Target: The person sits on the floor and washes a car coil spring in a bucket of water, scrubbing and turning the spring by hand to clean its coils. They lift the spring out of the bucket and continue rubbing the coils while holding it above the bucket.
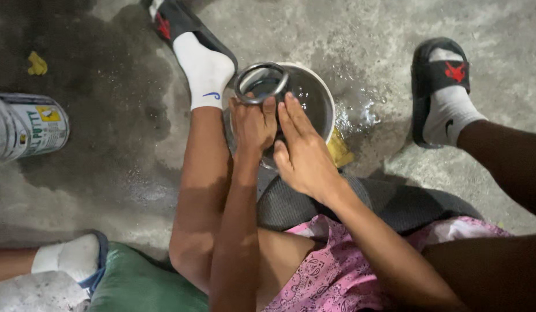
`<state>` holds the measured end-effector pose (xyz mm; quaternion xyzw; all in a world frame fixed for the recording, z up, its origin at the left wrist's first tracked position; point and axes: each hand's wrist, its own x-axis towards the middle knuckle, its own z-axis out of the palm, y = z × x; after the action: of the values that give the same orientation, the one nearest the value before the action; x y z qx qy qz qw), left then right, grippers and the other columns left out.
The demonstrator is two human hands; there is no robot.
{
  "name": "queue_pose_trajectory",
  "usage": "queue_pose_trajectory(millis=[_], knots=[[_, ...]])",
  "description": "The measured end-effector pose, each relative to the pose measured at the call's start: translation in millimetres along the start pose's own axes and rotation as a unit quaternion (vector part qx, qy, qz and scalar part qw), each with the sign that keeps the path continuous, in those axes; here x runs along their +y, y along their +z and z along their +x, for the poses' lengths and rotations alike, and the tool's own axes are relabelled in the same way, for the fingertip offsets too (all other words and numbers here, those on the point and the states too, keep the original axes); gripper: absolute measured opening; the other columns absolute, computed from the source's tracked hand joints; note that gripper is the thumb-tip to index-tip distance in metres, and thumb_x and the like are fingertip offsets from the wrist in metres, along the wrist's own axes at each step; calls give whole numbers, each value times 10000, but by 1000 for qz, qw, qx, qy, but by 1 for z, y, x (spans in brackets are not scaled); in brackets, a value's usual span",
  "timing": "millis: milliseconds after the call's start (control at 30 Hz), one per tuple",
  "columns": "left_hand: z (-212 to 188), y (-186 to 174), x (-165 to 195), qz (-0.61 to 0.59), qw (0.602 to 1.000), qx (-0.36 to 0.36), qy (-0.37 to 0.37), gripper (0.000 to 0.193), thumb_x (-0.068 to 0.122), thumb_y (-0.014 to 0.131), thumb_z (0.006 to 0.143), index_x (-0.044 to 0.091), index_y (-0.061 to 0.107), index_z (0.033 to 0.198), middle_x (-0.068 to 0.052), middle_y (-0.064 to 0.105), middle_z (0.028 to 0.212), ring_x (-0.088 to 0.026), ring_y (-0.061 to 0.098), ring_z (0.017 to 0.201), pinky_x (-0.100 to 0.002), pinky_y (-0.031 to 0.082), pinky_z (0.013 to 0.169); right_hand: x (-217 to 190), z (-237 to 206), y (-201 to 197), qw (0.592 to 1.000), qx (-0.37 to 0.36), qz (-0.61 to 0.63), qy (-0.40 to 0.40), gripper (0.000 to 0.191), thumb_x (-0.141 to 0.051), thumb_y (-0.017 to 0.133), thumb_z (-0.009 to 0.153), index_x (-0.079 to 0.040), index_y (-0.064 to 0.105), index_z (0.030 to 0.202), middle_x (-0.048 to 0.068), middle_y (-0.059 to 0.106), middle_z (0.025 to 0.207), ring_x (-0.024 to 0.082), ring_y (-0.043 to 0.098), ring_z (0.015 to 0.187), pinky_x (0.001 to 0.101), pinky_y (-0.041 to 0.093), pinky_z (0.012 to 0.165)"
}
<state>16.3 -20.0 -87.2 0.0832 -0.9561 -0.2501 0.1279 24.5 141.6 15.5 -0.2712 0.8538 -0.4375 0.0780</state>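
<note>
My left hand (253,124) grips a metal ring-shaped part (261,82) and holds it above a round white basin (323,92) of water on the concrete floor. Beside it, my right hand (302,150) lies flat with fingers stretched out, pressing against the same part over the basin. A yellow cloth (340,150) peeks out from under the basin's right side. Both forearms reach forward between my knees.
My feet wear white socks and black slides (438,75), one on each side of the basin. A paint-style can (25,127) lies at the left. Another person's socked foot (69,257) and a green bag (138,283) are at lower left. The floor around the basin is wet.
</note>
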Motion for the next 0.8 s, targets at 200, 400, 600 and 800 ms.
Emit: queue_pose_trajectory(millis=[200,400,600,800], knots=[[-4,-2,3,-34,999,-17,-23,561,409,397,1068,-32,730,971,-316,673,1027,-528,567,980,-602,387,950,31,65,-3,996,-39,49,57,350,-169,475,1003,124,575,1167,402,423,1482,503,414,1450,458,330,1237],[4,-5,8,-19,999,32,0,571,413,404,1098,-41,726,971,-300,683,1002,-533,576,965,-613,386,976,19,33,-2,997,16,68,21,548,-150,456,1038,160,391,1485,388,355,1573,498,354,1507,455,304,1257],[-2,-7,5,-18,999,-26,-13,562,371,398,1093,-38,721,883,-307,680,1024,-544,581,966,-609,387,991,16,-6,2,990,22,133,46,553,-116,444,1033,131,372,1523,362,357,1599,480,365,1507,440,310,1246],[1,-6,6,-24,999,15,17,527,377,428,1089,-22,730,927,-271,670,969,-514,594,960,-639,362,1042,30,25,2,989,52,129,56,512,-107,445,1033,106,431,1498,316,432,1575,452,413,1491,434,327,1240]])
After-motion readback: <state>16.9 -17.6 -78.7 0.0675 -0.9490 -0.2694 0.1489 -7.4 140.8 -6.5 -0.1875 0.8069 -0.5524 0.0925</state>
